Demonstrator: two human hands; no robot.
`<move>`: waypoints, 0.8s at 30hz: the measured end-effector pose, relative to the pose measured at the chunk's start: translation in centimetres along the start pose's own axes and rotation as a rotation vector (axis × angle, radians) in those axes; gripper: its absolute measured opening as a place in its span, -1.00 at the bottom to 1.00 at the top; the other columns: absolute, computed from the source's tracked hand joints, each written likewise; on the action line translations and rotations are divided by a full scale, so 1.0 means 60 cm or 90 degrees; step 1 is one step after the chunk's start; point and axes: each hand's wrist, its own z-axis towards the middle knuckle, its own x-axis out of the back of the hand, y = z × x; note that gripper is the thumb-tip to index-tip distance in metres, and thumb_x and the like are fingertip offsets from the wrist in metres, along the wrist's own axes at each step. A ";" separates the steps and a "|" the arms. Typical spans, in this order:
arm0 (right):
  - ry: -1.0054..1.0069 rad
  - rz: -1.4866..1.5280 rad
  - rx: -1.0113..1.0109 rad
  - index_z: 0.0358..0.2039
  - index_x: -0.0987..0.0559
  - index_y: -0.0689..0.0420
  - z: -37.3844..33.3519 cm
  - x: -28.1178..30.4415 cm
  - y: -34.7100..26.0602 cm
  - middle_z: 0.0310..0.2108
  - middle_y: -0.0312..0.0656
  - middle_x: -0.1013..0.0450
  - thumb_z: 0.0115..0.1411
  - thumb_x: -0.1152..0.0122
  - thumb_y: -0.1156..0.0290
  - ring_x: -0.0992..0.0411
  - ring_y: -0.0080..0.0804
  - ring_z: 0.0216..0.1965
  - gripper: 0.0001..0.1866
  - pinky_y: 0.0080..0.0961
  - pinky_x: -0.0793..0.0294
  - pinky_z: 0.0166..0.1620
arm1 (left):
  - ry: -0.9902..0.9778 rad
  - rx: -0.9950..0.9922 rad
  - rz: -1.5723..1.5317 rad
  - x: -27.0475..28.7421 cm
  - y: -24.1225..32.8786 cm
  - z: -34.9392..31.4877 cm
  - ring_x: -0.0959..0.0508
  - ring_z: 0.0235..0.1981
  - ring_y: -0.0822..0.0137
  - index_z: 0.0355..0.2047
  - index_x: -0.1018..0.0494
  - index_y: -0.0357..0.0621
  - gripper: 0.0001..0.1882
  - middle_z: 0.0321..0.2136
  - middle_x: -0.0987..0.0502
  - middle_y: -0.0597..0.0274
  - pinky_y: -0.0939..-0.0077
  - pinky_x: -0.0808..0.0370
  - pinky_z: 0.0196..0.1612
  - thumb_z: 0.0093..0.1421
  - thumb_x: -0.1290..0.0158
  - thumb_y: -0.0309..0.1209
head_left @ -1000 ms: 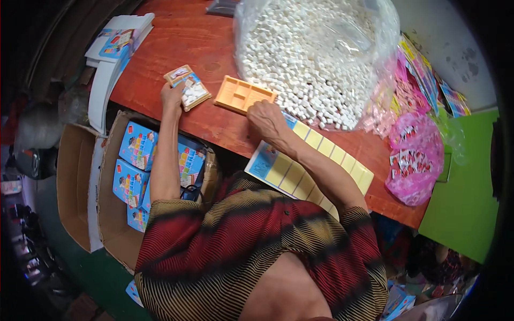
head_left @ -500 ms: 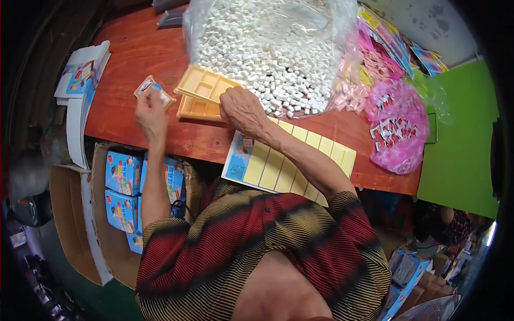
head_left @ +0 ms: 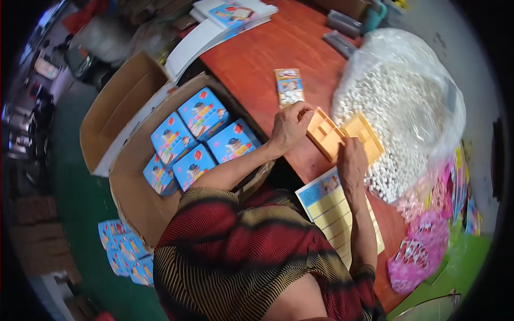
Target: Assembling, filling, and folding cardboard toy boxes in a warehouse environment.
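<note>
My right hand (head_left: 352,162) grips a yellow-orange plastic compartment tray (head_left: 363,134) at its near edge, tilted beside the heap of white cubes (head_left: 396,115). A second tray of the same kind (head_left: 324,131) lies just left of it, their edges meeting near my right fingertips. My left hand (head_left: 289,127) is at that second tray's left corner, thumb and fingers drawn together; what they hold, if anything, is hidden. Beyond my left hand, a small filled tray with a printed card (head_left: 289,85) lies on the red table (head_left: 257,53). Below my right hand is a yellow ruled sheet (head_left: 340,216).
An open carton (head_left: 128,176) with several blue printed boxes (head_left: 203,112) stands at the left, more blue boxes (head_left: 126,251) on the floor. White sheets (head_left: 201,40) lie at the table's far left. Clear plastic (head_left: 455,96) surrounds the cubes; a pink bag (head_left: 423,249) lies at right.
The view has swung left, bringing the carton further in. My left hand has left the small filled tray and come to the compartment tray. The two trays, stacked before, are now spread side by side.
</note>
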 end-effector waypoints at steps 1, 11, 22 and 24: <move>-0.047 0.042 0.037 -0.48 -0.37 0.18 0.010 -0.013 -0.021 -0.55 -0.09 -0.25 -0.06 -0.01 0.49 -0.28 -0.17 -0.46 -0.91 -0.33 -0.25 -0.43 | 0.020 0.006 0.007 0.012 -0.001 0.001 -0.42 -0.60 0.51 -0.44 -0.39 -0.25 -0.86 -0.66 -0.43 0.20 0.59 -0.34 -0.52 0.00 0.03 -0.43; -0.244 0.294 0.284 -0.25 -0.32 0.21 0.119 -0.173 -0.159 -0.25 -0.01 -0.27 -0.03 -0.05 0.48 -0.29 -0.07 -0.28 -0.71 -0.36 -0.31 -0.25 | 0.213 0.011 0.069 0.180 -0.055 0.001 -0.45 -0.60 0.41 -0.44 -0.37 -0.25 -0.91 -0.59 -0.44 0.15 0.60 -0.35 -0.55 0.00 0.04 -0.51; -0.313 0.196 0.221 -0.10 -0.24 0.31 0.155 -0.244 -0.166 -0.02 0.06 -0.12 -0.02 -0.06 0.46 -0.09 -0.02 0.03 -0.56 -0.35 -0.10 0.05 | 0.130 0.400 0.828 0.606 -0.284 0.011 -0.36 -0.16 -0.02 -0.35 -0.42 -0.25 -0.58 -0.31 -0.43 -0.09 0.10 -0.21 -0.10 -0.08 0.01 -0.14; -0.299 0.198 0.222 -0.12 -0.25 0.31 0.153 -0.250 -0.167 -0.05 0.07 -0.13 -0.03 -0.06 0.47 -0.08 0.00 0.03 -0.57 -0.32 -0.11 0.04 | 0.112 0.382 0.773 0.578 -0.297 -0.014 -0.48 -0.40 0.05 -0.54 -0.46 -0.20 -0.69 -0.49 -0.48 -0.01 0.26 -0.38 -0.29 -0.07 0.04 -0.19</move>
